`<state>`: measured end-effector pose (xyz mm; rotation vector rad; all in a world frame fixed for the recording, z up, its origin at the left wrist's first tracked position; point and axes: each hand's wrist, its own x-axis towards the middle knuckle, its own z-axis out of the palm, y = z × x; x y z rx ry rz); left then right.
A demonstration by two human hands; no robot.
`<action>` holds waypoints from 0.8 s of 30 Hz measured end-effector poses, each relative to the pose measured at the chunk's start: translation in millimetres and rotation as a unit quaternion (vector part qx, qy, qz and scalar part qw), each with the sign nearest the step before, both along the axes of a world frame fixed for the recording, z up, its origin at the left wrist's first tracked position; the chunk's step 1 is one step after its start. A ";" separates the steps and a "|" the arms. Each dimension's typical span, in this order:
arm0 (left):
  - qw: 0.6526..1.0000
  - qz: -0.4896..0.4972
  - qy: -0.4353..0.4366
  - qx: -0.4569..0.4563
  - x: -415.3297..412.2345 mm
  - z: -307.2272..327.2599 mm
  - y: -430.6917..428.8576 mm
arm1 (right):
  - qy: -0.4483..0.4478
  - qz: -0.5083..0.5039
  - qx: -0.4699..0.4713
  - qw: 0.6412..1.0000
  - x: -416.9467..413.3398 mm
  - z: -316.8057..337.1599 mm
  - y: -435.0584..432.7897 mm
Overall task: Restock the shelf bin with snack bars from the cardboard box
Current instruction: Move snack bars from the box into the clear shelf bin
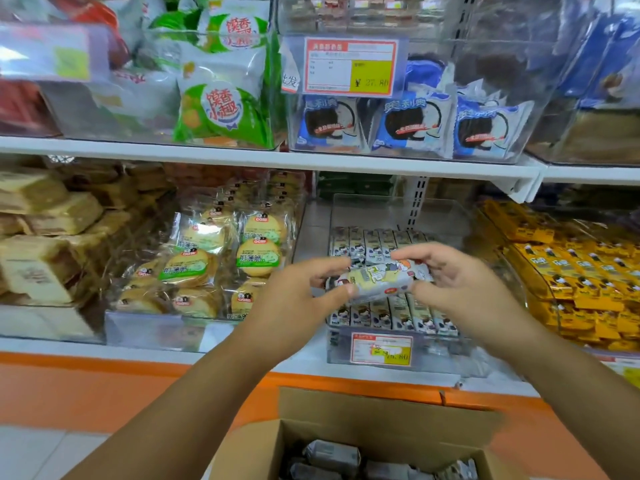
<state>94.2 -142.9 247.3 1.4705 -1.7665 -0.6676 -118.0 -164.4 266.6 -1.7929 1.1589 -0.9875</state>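
Two hands meet over the bin in the head view and share one bar [381, 280] between them. The left hand [294, 292] pinches the bar's left end, thumb underneath and fingers curled over the top. The right hand [457, 282] holds the right end in much the same way, its fingers bent round the wrapper. The bar lies nearly level in the air, just above the front of the bin [443, 355] (its wrapper is pale, with cartoon print and a yellow patch).

The bin is of clear plastic and sits on the lower shelf [138, 348]. Inside it the stocked bars [374, 245] stand on end, side by side, in rows. One row shows behind the hands and another below them, against the front wall. A red-and-yellow price tag [381, 348] is fixed to that wall.

The box [346, 410] stands below the shelf at the bottom edge of the view, with its flaps open. Loose bars [332, 455] lie inside it, too blurred to count.

Just left of the bin, round cakes [256, 258] in clear packs with green labels fill a neighbouring bin. To the right, yellow packs [571, 271] are heaped in another. On the upper shelf [242, 159], blue packs [408, 126] stand directly above the bin, and green packs [221, 112] stand to their left.
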 end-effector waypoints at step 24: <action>0.996 -0.022 0.001 0.087 -1.2 -33.2 0.0 | 0.147 -0.037 0.025 0.988 58.1 -61.8 -90.0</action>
